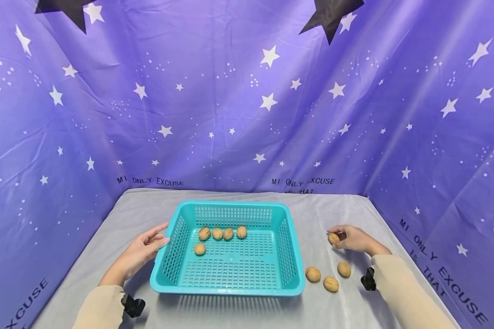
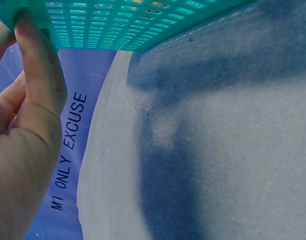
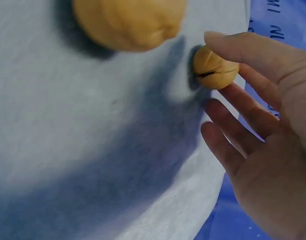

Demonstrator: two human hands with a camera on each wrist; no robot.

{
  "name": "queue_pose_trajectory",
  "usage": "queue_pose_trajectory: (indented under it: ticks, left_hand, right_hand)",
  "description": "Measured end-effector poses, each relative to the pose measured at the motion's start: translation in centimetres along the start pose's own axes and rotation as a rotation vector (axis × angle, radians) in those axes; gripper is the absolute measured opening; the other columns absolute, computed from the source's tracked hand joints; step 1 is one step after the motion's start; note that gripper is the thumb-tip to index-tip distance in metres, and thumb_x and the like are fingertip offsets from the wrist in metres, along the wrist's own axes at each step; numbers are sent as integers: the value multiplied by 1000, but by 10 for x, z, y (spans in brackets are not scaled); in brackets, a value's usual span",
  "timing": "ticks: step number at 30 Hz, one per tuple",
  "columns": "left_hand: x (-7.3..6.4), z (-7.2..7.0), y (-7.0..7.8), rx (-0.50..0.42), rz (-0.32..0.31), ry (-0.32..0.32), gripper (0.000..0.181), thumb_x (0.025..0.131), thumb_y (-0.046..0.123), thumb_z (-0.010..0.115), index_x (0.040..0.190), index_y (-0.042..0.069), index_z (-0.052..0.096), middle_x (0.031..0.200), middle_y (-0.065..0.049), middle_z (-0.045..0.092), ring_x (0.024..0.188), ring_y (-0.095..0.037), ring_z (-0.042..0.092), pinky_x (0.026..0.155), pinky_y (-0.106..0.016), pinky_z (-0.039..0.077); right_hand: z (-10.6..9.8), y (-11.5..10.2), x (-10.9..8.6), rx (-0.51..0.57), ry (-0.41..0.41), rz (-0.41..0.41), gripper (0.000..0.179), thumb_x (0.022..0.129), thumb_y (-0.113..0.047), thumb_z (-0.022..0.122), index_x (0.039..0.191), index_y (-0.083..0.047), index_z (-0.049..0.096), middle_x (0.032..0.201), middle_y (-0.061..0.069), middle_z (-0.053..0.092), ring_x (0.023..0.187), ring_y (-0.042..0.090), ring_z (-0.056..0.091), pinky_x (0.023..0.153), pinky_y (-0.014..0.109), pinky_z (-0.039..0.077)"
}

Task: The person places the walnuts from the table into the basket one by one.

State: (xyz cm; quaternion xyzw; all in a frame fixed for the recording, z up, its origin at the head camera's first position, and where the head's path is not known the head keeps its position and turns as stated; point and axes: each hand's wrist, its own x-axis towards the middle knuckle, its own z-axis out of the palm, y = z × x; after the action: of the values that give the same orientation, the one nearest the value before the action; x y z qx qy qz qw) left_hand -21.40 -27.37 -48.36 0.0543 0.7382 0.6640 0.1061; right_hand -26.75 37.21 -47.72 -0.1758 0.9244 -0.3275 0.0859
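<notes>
A turquoise plastic basket (image 1: 230, 291) with slotted walls stands on the grey cloth. My left hand (image 1: 139, 251) holds its left rim; the left wrist view shows the fingers (image 2: 35, 65) up against the basket's edge (image 2: 93, 30). Inside, several walnuts lie toward the back left, four-sided gaps showing in the floor around them; one walnut (image 1: 200, 249) sits in front of a row. To the right of the basket, my right hand (image 1: 354, 238) pinches a walnut (image 3: 216, 68) between thumb and fingers, low over the cloth.
Three loose walnuts lie on the cloth between basket and right forearm: one walnut (image 1: 313, 274) by the basket's corner, another walnut (image 1: 331, 284) in front and a third walnut (image 1: 344, 269) nearer the hand. A purple star-printed curtain (image 1: 230, 114) encloses the table's back and sides.
</notes>
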Motion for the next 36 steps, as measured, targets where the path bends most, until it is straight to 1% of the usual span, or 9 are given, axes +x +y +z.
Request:
queue_pose_trajectory:
  ticks: [3, 5, 9, 15, 20, 23, 28, 30, 36]
  left_hand:
    - [0, 1, 0, -2, -3, 0, 70, 100, 19, 64, 158, 5, 28, 122, -16, 59, 105, -19, 64, 92, -34, 54]
    - [-1, 1, -1, -2, -5, 0, 70, 100, 19, 65, 158, 5, 28, 122, -16, 60, 105, -18, 64, 92, -34, 54]
    - [-1, 1, -1, -8, -4, -4, 70, 100, 19, 64, 158, 4, 28, 123, -16, 59, 105, -18, 64, 91, -34, 55]
    - [0, 1, -1, -9, -3, -3, 70, 100, 19, 64, 158, 4, 28, 122, -15, 59, 106, -18, 64, 92, -34, 54]
    - [1, 1, -1, -2, -7, 2, 70, 100, 20, 65, 157, 4, 29, 122, -15, 59, 105, -18, 64, 92, -33, 54]
    - [1, 1, 0, 3, -5, 2, 70, 100, 20, 65, 157, 5, 29, 122, -15, 59, 105, -18, 64, 91, -33, 55]
    - [0, 1, -1, -8, -3, -6, 70, 100, 19, 64, 158, 4, 28, 123, -16, 59, 105, -18, 64, 92, -33, 54]
    - [0, 0, -2, -15, -5, -8, 70, 100, 18, 64, 158, 4, 27, 124, -16, 59, 106, -19, 64, 92, -34, 54]
    - [1, 0, -2, -11, 4, -3, 70, 100, 20, 64, 158, 4, 28, 123, -16, 59, 105, -19, 64, 92, -33, 54]
  right_hand:
    - [1, 6, -3, 32, 4, 16, 48, 80, -6, 80, 123, 10, 64, 110, 17, 69, 99, 28, 65, 80, 30, 54]
    - [2, 7, -4, 45, 19, 20, 46, 80, -4, 79, 121, 10, 64, 107, 17, 69, 96, 28, 65, 76, 26, 53]
    - [1, 7, -6, 45, 41, 30, 45, 79, -3, 79, 119, 11, 64, 103, 16, 69, 92, 30, 65, 73, 26, 53]
    - [-1, 5, -7, 33, 61, 22, 45, 81, -2, 76, 122, 11, 63, 102, 15, 69, 90, 27, 65, 72, 28, 54]
    - [-7, -2, -4, 36, 95, -15, 43, 84, -4, 76, 124, 5, 63, 105, 14, 69, 92, 27, 65, 77, 33, 54]
    - [-12, -11, -1, 29, 114, -38, 39, 86, -5, 74, 122, 3, 64, 106, 15, 69, 94, 28, 66, 80, 36, 54]
    - [-18, -29, 4, -1, 139, -39, 36, 88, -11, 74, 121, -1, 66, 108, 13, 69, 96, 27, 66, 82, 36, 54]
    - [-21, -38, 7, -15, 151, -63, 36, 88, -13, 76, 121, -1, 66, 107, 12, 70, 95, 25, 66, 81, 34, 55]
    - [-28, -72, 18, -43, 176, -149, 38, 89, -17, 77, 122, -1, 66, 106, 10, 70, 93, 24, 67, 80, 32, 56]
